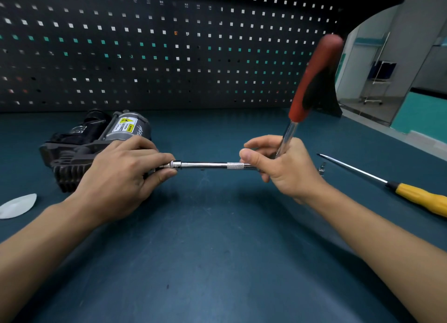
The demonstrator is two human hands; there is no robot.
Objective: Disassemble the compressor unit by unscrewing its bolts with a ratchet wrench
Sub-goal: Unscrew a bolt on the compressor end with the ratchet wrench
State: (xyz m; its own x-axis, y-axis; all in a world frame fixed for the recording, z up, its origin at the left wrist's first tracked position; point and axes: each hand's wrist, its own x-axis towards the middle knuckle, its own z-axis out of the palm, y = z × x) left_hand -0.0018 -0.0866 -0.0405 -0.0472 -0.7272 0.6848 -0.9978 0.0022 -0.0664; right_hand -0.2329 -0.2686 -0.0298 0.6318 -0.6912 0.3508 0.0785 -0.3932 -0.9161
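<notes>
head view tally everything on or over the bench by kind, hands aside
compressor: 1
ratchet wrench: 1
extension bar: 1
yellow screwdriver: 1
small metal bit: 1
white piece: 1
total: 6

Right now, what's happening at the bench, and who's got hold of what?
A person is working the ratchet wrench with both hands. The right hand grips it near the head, its red handle tilted up. The left hand pinches the far end of the extension bar right beside the compressor, which lies on the bench. Whether the tip sits on a bolt is hidden by the fingers. A yellow-handled screwdriver lies unused to the right.
</notes>
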